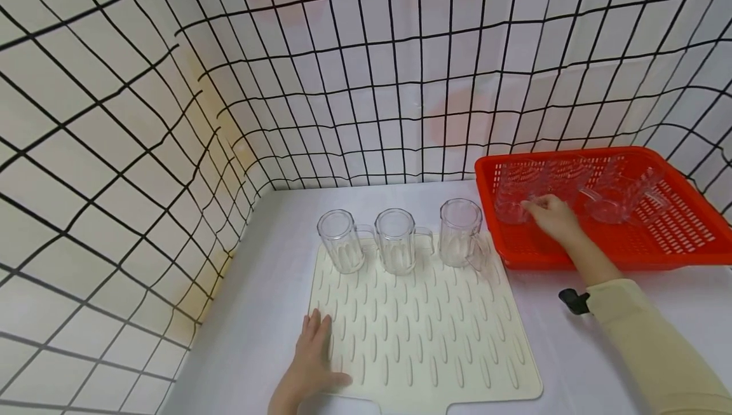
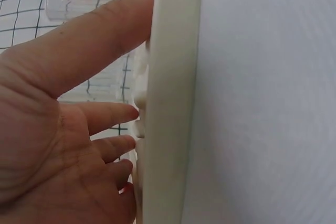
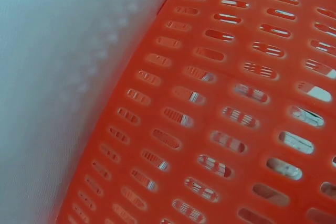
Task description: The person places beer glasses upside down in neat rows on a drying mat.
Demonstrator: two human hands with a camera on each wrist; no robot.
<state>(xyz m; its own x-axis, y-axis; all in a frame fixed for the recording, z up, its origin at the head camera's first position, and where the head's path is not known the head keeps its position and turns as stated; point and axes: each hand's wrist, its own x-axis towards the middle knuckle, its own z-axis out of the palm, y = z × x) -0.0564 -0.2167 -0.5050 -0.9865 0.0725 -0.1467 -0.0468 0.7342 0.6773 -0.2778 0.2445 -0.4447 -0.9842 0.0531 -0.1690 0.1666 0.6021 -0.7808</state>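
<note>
My right hand (image 1: 551,217) reaches over the near side of a red plastic basket (image 1: 600,259). Its fingertips pinch the edge or handle side of a clear glass mug (image 1: 509,202) inside; the exact contact is hard to see. My left hand (image 1: 311,359) rests with spread fingers on the left edge of a cream ridged mat (image 1: 423,345). In the left wrist view its thumb (image 2: 100,40) lies against the mat's rim (image 2: 170,103). Three clear mugs, left (image 1: 342,243), middle (image 1: 396,243) and right (image 1: 459,237), stand upright along the mat's far edge.
More clear mugs (image 1: 610,202) sit in the basket. A black wire grid (image 1: 420,84) encloses the back and left of the white table (image 1: 251,313). The basket's slotted side (image 3: 210,103) fills much of the right wrist view, hiding the right hand there.
</note>
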